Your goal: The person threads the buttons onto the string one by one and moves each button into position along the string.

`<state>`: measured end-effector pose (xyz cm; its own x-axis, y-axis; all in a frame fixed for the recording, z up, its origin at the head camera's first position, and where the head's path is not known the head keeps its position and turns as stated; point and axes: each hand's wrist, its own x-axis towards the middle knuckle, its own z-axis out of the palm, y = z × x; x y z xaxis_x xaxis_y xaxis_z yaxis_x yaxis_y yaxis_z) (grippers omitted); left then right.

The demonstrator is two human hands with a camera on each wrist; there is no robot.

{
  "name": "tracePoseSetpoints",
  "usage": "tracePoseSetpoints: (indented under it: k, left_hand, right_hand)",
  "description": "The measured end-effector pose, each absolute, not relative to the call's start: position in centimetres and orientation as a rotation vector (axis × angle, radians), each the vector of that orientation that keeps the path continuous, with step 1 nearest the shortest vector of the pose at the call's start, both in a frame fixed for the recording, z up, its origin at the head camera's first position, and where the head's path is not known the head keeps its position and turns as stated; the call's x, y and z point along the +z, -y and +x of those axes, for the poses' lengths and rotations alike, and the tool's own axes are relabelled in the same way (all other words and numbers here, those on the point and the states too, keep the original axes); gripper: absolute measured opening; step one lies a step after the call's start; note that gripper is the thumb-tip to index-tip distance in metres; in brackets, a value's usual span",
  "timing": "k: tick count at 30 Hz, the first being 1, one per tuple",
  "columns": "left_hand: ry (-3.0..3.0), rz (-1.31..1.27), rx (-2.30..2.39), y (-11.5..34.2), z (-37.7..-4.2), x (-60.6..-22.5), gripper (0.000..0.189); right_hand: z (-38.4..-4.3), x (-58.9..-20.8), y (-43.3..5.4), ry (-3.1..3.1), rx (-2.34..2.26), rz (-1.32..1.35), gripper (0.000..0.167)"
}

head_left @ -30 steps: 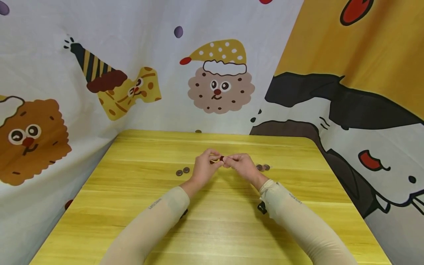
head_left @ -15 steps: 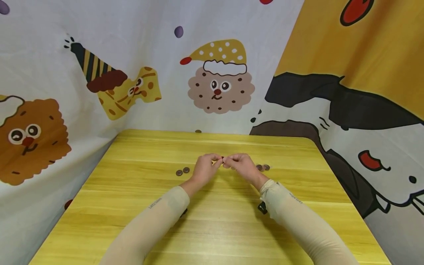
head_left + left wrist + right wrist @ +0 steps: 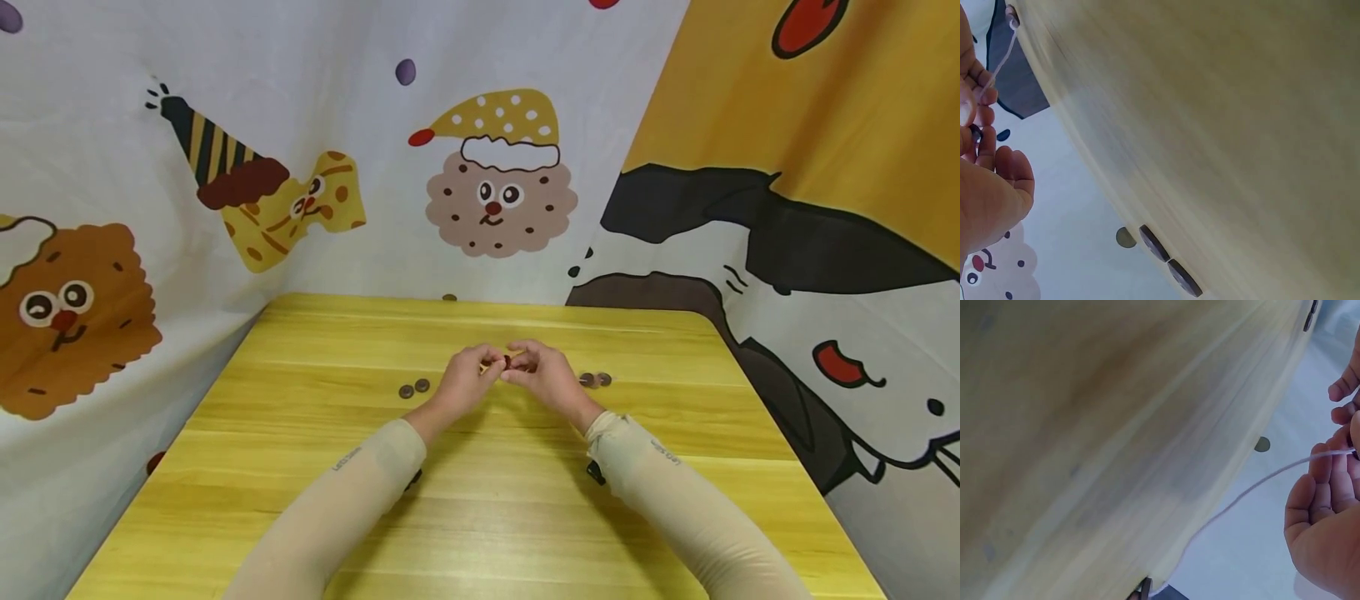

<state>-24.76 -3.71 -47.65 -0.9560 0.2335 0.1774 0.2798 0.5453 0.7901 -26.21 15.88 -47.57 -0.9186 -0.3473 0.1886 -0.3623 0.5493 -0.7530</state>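
A small dark brown button sits between the two hands above the far half of the table. My left hand pinches it by finger and thumb; in the left wrist view the button is partly covered by fingers. On its other side my right hand has curled fingers around a thin pale string, close to the button. From there the string slopes down to dark buttons on the table. Fingers hide where string and button meet, so threading cannot be told.
Two brown buttons lie left of the hands on the wooden table. Several more lie close together just right of the right wrist. A printed cloth hangs behind the table's far edge.
The right fingers have spread from their tight pinch, and more of the button shows between the hands. The left fingers have closed more tightly around it. The buttons on the table have not moved.
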Motion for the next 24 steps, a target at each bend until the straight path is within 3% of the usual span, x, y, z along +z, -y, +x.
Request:
tracePoseSetpoints:
  k: [8, 12, 17, 24]
  left_hand:
    - [2.738, -0.469, -1.420, 3.63, -24.76, -47.78, 0.012]
    - [2.754, -0.453, -1.480, 3.42, -24.63, -47.83, 0.013]
    - [2.732, -0.409, -1.577, 3.34, -24.62, -47.96, 0.013]
    - [2.715, -0.396, -1.584, 3.38, -24.68, -47.94, 0.011]
  right_hand:
    - [-26.21, -47.84, -15.84, 2.653, 0.769, 0.860, 0.022]
    - [-26.05, -47.77, -15.86, 2.573, 0.575, 0.916, 0.029]
    - [-25.93, -47.80, -15.86, 2.604, 0.643, 0.901, 0.039]
    - [-25.94, -47.62, -15.99, 2.624, 0.692, 0.877, 0.038]
